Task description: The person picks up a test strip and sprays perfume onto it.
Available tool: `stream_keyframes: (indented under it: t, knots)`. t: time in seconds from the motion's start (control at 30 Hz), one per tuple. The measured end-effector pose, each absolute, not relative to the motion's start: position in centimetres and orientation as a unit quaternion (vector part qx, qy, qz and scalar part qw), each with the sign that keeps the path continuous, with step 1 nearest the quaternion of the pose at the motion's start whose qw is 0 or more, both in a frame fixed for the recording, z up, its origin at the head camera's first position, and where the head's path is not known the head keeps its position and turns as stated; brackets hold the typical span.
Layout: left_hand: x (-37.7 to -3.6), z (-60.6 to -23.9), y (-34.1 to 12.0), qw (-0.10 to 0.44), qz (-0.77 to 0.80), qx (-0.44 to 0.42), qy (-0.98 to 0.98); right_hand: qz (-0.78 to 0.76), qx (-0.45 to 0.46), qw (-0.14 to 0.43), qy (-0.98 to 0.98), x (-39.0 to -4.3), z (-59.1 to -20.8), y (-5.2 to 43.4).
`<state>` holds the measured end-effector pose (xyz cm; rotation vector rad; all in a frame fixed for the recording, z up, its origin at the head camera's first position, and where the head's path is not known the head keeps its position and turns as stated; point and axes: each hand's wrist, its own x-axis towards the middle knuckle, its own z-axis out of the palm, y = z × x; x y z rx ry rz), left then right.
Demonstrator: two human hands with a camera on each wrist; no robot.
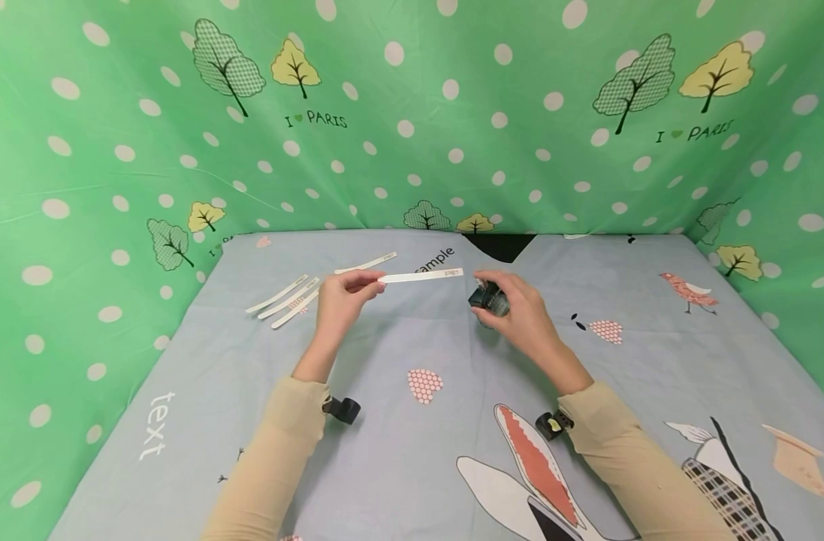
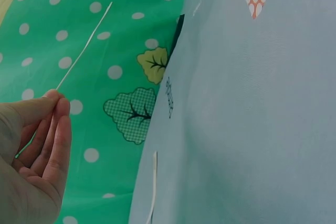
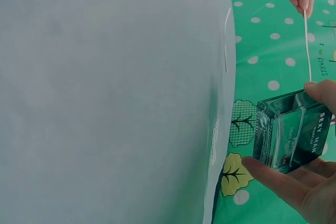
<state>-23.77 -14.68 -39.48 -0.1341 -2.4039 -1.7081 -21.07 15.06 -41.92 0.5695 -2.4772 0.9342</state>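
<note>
A thin white paper test strip [image 1: 421,276] is pinched at one end between the thumb and fingers of my left hand [image 1: 340,300]. Its printed far end points right, toward a dark green glass perfume bottle [image 1: 496,302]. My right hand [image 1: 528,319] grips that bottle with thumb and fingers, raised over the bed-like grey cloth. The right wrist view shows lettering on the bottle [image 3: 291,132], including "SEXY MAN". A small gap separates strip end and bottle in the head view. Seen edge-on in the left wrist view, the strip [image 2: 84,45] looks slightly bent.
Several more white strips [image 1: 276,293] lie on the grey printed cloth [image 1: 384,436] left of my left hand, one strip [image 1: 378,261] farther back. A green dotted curtain [image 1: 412,98] rises behind and at both sides. Small black cameras [image 1: 347,410] sit on both wrists.
</note>
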Motion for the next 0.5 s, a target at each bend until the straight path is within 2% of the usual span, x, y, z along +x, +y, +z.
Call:
stream_keyframes:
  t: [0.5]
  knots:
    - [-23.57, -39.57, -14.99, 0.1, -0.574, -0.04, -0.812, 0.336, 0.199, 0.219, -0.894, -21.23, -42.08, 15.09]
